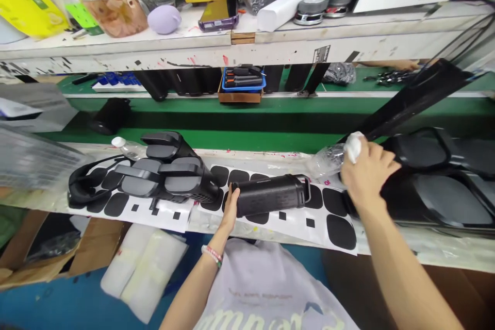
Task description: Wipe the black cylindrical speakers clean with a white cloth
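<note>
My left hand (231,209) grips the near end of a long black housing (270,196) that lies on its side, its loop handle pointing right. Beneath it are white sheets (296,227) with black rounded-square stickers. To the right, my right hand (365,172) is closed around a crumpled white wad (353,147), perhaps tissue or cloth. A clear plastic bottle (327,160) lies just left of that hand; whether they touch I cannot tell. Several similar black housings (185,178) with grey end faces stand to the left, and more black units (444,196) sit at the right.
A green conveyor belt (232,129) runs behind the bench. Beyond it are a blue tray (243,80) of small parts and a cluttered white shelf (185,54). An open cardboard box (96,245) and white foam pieces (145,268) are at lower left. Another person's arm (398,64) shows far right.
</note>
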Motion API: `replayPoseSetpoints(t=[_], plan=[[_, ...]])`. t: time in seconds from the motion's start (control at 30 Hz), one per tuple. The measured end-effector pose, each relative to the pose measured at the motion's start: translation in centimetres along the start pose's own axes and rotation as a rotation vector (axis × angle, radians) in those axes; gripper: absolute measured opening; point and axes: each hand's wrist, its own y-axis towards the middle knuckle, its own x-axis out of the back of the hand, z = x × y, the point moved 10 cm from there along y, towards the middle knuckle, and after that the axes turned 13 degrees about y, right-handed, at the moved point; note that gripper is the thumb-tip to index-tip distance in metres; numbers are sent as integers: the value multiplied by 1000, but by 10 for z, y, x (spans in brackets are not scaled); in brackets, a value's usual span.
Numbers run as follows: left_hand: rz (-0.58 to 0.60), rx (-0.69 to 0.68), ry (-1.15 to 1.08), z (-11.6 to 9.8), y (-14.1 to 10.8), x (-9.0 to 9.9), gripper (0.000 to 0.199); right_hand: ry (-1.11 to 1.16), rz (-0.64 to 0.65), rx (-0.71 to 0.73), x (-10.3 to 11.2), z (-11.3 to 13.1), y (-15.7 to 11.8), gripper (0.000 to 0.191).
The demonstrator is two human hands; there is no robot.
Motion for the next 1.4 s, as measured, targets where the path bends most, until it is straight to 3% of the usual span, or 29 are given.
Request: replayPoseSetpoints(t=[0.1, 0.17, 0.23, 0.3, 0.4, 0.5, 0.7, 0.83, 0.93, 1.03, 1.1, 1.27, 1.33, 1.4], plan=[[-13, -37, 11, -1, 0, 1, 54, 55, 230, 112, -62, 75, -69, 34], [-21, -42, 21, 0, 0, 2, 54, 131, 438, 287, -108, 126, -126, 40], [-25, -35, 30, 2, 0, 2, 53, 176, 550, 402, -134, 150, -166, 50], [-30, -26, 37, 3, 1, 2, 54, 159, 592, 410, -143, 145, -181, 58], [-42, -20, 36, 1, 1, 2, 55, 112, 603, 368, -141, 124, -181, 68], [-48, -6, 36, -1, 0, 0, 58, 127, 662, 433, -142, 126, -190, 74], [-63, 9, 33, -4, 1, 0, 60, 98, 616, 398, -145, 126, -193, 70], [-44, -9, 51, -4, 3, -2, 59, 139, 660, 468, -146, 135, -196, 67], [-43, -23, 67, -2, 1, -1, 62, 127, 601, 392, -142, 136, -195, 64], [-24, -50, 77, -2, -3, -2, 62, 179, 636, 438, -142, 142, -199, 62], [-20, -58, 87, -3, -6, -2, 61, 192, 602, 388, -136, 125, -186, 54], [-12, -80, 111, -6, -15, 0, 60, 305, 447, 22, -112, 47, -143, 47], [-5, -93, 115, -7, -17, -1, 61, 348, 421, -50, -110, 38, -144, 47], [-4, -101, 119, -7, -19, -1, 63, 312, 398, -39, -110, 49, -155, 48]])
